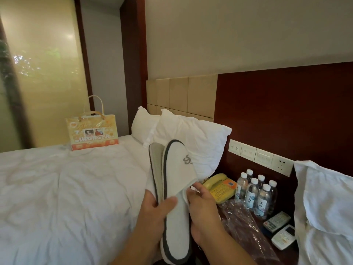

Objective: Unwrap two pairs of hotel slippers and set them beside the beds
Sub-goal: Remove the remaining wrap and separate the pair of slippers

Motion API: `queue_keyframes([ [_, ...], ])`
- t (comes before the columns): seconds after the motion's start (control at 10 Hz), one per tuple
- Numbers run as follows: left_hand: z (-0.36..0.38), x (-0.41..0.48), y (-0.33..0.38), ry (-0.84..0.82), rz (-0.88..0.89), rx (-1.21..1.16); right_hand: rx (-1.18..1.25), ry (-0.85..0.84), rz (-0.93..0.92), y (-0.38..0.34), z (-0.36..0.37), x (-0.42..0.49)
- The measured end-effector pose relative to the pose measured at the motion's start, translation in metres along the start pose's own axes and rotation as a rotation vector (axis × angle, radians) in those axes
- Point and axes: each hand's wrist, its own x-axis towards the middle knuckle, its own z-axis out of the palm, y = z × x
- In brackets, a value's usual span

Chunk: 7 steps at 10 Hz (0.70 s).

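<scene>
Left hand [154, 207] grips both white slippers [175, 169], right hand [200, 205] pinches one's edge. The pair is unwrapped, with its clear wrapper [240, 222] at lower right, but not yet set down.

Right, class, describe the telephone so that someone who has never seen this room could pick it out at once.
Find the bed on the left, then the dark nightstand beside it, below the wall switches. The telephone lies there, left of the cluster of water bottles. It alone is yellow, with an orange panel by its keypad.
</scene>
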Motion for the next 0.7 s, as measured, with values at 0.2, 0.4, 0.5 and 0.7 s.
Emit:
queue_keyframes([
  [0.2, -0.014, 0.019, 0.021, 0.095, 0.001, 0.142, -0.230, -0.084, -0.171, -0.013, 0.012, -0.003],
  [0.4, -0.029, 0.025, 0.039, 0.235, 0.062, 0.129, -0.692, -0.068, -0.671, -0.013, 0.041, -0.042],
  [0.5, -0.043, 0.024, 0.045, 0.259, 0.096, 0.199, -0.672, -0.219, -0.577, -0.008, 0.062, -0.059],
  [0.7, -0.072, 0.004, 0.056, 0.296, 0.214, 0.284, -0.301, -0.506, -0.325, -0.025, 0.097, -0.073],
])
